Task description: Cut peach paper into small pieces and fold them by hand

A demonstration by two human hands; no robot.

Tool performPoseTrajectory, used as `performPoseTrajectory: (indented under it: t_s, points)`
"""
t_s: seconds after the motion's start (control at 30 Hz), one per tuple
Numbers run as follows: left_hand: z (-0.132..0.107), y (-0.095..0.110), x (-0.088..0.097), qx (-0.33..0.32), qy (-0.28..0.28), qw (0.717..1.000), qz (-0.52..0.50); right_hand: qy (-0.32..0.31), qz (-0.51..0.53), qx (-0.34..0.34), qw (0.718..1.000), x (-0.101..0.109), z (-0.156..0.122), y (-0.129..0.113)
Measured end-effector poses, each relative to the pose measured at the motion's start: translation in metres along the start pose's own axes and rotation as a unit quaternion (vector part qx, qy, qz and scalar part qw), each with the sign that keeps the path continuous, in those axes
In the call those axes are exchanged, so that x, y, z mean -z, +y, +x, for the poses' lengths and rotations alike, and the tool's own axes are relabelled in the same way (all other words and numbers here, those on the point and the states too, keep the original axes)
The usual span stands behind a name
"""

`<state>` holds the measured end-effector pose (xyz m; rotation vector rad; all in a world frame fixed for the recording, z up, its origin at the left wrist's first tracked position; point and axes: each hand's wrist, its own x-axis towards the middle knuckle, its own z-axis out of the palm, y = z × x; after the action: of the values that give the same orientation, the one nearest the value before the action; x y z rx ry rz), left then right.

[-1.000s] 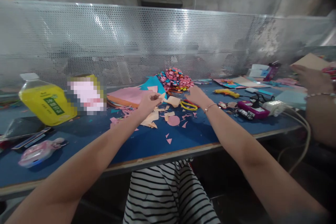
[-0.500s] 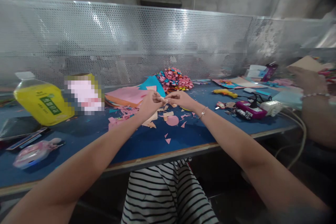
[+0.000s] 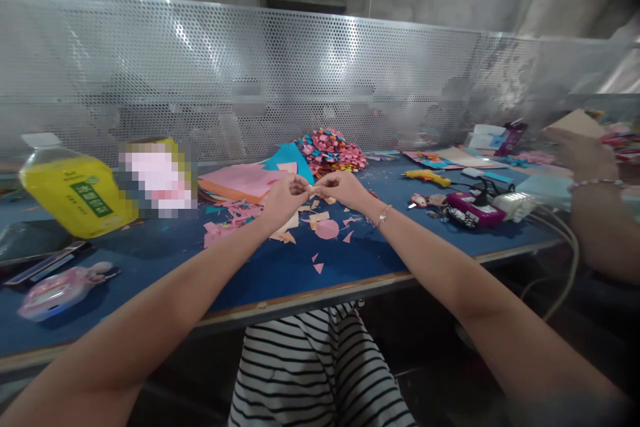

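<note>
My left hand [image 3: 284,197] and my right hand [image 3: 344,188] meet fingertip to fingertip above the blue table [image 3: 280,273]. Both pinch a small pale paper piece [image 3: 313,191] between them; it is too small to name more exactly. Below the hands lie cut paper scraps [image 3: 300,223] and a pink paper circle [image 3: 327,229]. A stack of pink and orange paper sheets [image 3: 240,183] lies just left of my left hand. Behind the hands sits a heap of folded pink and blue paper pieces [image 3: 330,149].
A yellow bottle [image 3: 75,190] stands at the left, with a phone [image 3: 30,240] and a pink tape dispenser [image 3: 55,292] nearer me. A yellow glue gun [image 3: 430,177], a purple device [image 3: 473,208] and a cabled adapter [image 3: 515,204] lie right. Another person's arm [image 3: 595,200] is at the right edge. Perforated metal screen [image 3: 320,80] behind.
My right hand left the yellow-handled scissors on the table and moved left to meet my left hand. Both hands now pinch the small paper piece together.
</note>
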<state>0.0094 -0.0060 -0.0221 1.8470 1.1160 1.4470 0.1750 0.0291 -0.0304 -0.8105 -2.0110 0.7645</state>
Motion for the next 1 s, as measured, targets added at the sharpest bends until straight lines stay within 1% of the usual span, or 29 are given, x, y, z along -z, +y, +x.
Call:
performPoseTrajectory:
  t_s: [0.27, 0.53, 0.77, 1.0]
  points:
    - [-0.003, 0.005, 0.000, 0.001, 0.008, 1.000, -0.014, 0.030, 0.031, -0.013, 0.999, -0.005, 0.001, 0.002]
    - [-0.004, -0.004, -0.003, 0.022, 0.002, 0.998, -0.060, 0.071, 0.039, 0.021, 0.997, -0.011, -0.001, -0.002]
    - [-0.004, -0.006, -0.005, 0.035, 0.006, 0.996, -0.083, 0.071, 0.050, 0.025, 0.996, -0.012, 0.001, 0.001]
    - [-0.001, -0.002, 0.001, 0.009, 0.006, 1.000, -0.023, 0.045, 0.073, 0.010, 0.996, -0.009, 0.001, -0.001]
